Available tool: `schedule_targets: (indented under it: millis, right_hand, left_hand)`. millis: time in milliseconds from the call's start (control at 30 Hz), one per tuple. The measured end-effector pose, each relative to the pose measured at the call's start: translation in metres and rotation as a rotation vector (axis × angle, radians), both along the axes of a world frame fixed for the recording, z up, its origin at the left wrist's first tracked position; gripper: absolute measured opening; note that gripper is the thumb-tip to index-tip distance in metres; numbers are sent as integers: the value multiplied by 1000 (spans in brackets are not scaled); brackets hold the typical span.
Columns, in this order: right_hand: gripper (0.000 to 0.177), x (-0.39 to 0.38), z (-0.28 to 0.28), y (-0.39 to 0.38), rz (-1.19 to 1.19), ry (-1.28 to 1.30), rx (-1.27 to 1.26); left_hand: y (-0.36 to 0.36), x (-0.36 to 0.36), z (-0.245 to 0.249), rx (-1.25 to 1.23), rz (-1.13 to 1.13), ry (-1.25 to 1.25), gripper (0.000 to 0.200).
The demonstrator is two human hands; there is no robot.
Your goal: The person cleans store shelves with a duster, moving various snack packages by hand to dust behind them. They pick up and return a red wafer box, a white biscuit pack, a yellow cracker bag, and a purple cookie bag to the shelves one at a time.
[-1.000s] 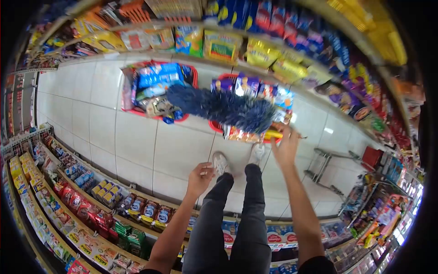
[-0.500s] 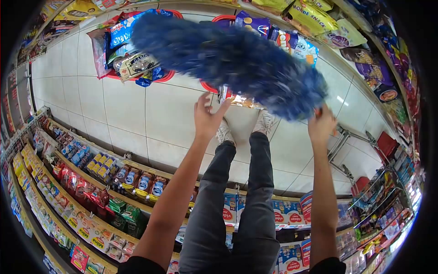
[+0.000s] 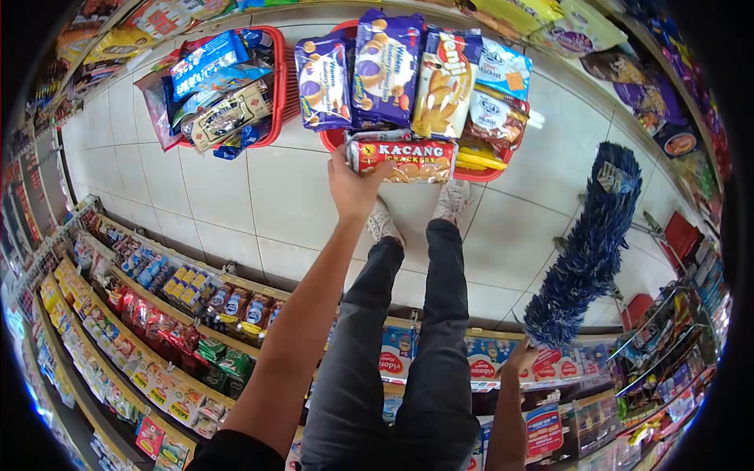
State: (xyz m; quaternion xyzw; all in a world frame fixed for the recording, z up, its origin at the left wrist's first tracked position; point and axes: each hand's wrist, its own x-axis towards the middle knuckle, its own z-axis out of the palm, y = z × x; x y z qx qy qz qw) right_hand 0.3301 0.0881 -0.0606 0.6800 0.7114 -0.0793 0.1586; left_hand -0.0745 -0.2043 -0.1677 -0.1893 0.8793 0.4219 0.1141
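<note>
My left hand (image 3: 353,187) is closed on the left end of a red Kacang crackers pack (image 3: 410,159), at the front edge of a red basket (image 3: 493,174). Purple Walens packs (image 3: 386,69), a Tenji pack (image 3: 446,85) and Malkist packs (image 3: 501,67) fill that basket. Low on the right, my right hand (image 3: 520,358) grips the lower end of a fluffy blue duster (image 3: 585,250), which points up and away to the right.
Another red basket (image 3: 279,86) with snack packs stands at the upper left. Stocked shelves (image 3: 157,337) curve along the lower left and bottom. A metal rack (image 3: 660,345) stands at the right, and snack shelves run along the top.
The duster has swung from above the baskets down to the right with my right hand, uncovering the packs. My left hand has moved up slightly and closed on the Kacang crackers pack.
</note>
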Motion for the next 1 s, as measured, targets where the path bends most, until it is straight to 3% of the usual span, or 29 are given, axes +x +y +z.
schedule_targets:
  millis: [33,133,167,267,333,433,533,567,600,667,733,800,867,933,1000]
  right_hand:
    - [51,2,-2,-10,20,66,55]
    - [47,1,-8,-18,-124,-73,-84]
    - [46,5,-12,-22,-98,-18,-75]
    - [46,17,-15,-35,-16,126,-46]
    - [35,23,-10,-39,-6,60,-88]
    - [23,28,3,-41,140,149,-171]
    - [19,13,29,-43,356,382,-293]
    - [20,3,37,-45,429,453,-329]
    - [22,-33,52,-44,542,453,-438]
    - [23,-124,98,-39,796,380,-745]
    - [24,-175,140,-50,914,405,-722]
    - [24,-204,178,-52,977,421,-648]
    - [23,-201,209,-46,956,410,-543]
    - [23,-198,242,-39,840,409,-428]
    - [27,-196,282,-29,742,379,-311]
  left_hand:
    - [0,1,-2,39,22,24,73]
    - [-1,5,-1,143,61,12,67]
    - [-3,4,4,36,-78,-11,54]
    - [-3,14,22,184,-13,-188,47]
    - [-3,26,25,158,-30,-150,50]
    - [8,41,56,449,207,-305,55]
    - [17,52,95,518,348,-276,55]
    - [22,55,112,632,461,-228,59]
    - [18,60,126,666,426,-288,52]
    - [-19,88,133,1196,420,-248,37]
    - [-25,79,195,1518,428,-353,31]
    - [-23,64,269,1275,421,-198,29]
    - [-28,56,323,1009,529,-196,27]
    - [-27,53,389,982,503,-242,36]
    - [-31,60,421,972,385,-219,36]
